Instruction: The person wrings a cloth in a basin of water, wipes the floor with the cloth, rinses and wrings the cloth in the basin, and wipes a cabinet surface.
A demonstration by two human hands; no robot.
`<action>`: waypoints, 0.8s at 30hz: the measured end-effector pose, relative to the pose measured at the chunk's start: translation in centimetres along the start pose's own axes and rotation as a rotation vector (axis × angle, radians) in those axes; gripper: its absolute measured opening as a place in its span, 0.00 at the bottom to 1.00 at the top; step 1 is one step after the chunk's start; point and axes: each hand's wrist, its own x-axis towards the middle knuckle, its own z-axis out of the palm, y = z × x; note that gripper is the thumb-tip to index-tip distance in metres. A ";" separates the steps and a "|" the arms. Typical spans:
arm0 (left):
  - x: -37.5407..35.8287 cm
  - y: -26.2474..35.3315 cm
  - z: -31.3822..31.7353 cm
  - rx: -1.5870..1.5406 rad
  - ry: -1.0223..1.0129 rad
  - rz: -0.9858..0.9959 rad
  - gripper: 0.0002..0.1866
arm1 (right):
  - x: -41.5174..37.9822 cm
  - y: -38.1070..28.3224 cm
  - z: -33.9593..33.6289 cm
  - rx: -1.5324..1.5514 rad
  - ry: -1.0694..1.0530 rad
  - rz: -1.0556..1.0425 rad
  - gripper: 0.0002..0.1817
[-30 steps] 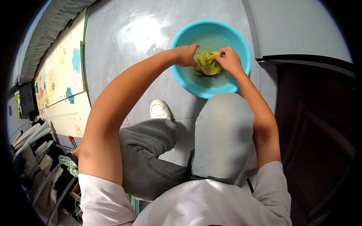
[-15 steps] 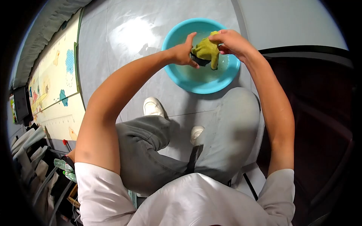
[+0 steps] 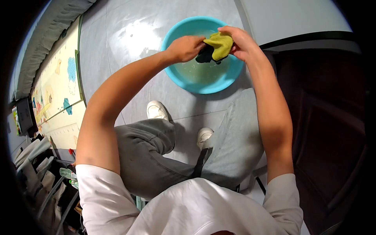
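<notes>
Leaning forward, the person in the white shirt (image 3: 188, 207) has the knees apart and the shoes (image 3: 157, 110) on the floor (image 3: 137, 84), probably to leave both arms a free reach to the basin. Farther out, the left hand (image 3: 186, 47) pinches one edge of the cloth (image 3: 222, 44), while the right hand (image 3: 241, 44) is clamped on the opposite side, thumb uppermost. Two holds likely keep the limp, yellow-and-black piece from folding away. It is up over the basin (image 3: 203, 89), presumably so drips land back in the cloudy water (image 3: 202, 73).

Half a second ago the left hand was spread, thumb and fingers apart around the dark end, and a yellow flap hung down; now those fingers are drawn together, the flap is tucked up, and more black shows on the left.
</notes>
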 end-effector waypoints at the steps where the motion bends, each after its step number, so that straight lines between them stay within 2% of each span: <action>1: 0.1 0.1 -0.5 -0.067 0.035 0.014 0.14 | 0.2 0.2 -0.3 -0.145 0.001 -0.032 0.11; 3: 0.3 0.2 -1.6 -0.204 0.104 0.039 0.15 | 0.5 0.5 -1.3 -0.437 0.002 -0.095 0.15; 6: 0.4 2.9 -3.9 -0.279 0.058 -0.013 0.15 | 0.2 -0.3 -2.1 -0.727 -0.038 0.026 0.16; 9: 0.3 4.6 -3.8 -0.342 0.052 0.018 0.17 | 0.5 0.0 -2.0 -0.813 -0.058 0.032 0.20; 12: 0.2 6.4 -4.0 -0.387 0.089 0.059 0.19 | 0.1 -0.1 -1.8 -0.794 -0.013 -0.046 0.33; 15: 0.4 7.4 -4.7 -0.378 0.123 0.079 0.20 | 1.2 0.1 -3.0 -0.788 0.041 -0.114 0.34; 18: 1.3 6.6 -5.6 -0.313 0.074 0.040 0.22 | 4.2 0.6 -5.1 -0.869 0.146 -0.218 0.30; 19: 1.5 6.5 -5.6 -0.308 0.084 0.035 0.23 | 2.2 -0.7 -3.9 -0.920 0.234 -0.250 0.25; 22: 1.8 5.9 -5.7 -0.343 0.098 0.051 0.25 | -0.5 -1.1 -2.4 -0.386 -0.172 -0.834 0.22; 24: 2.0 6.3 -5.6 -0.420 0.142 0.092 0.26 | -1.1 -1.1 -1.4 -0.438 -0.279 -0.913 0.20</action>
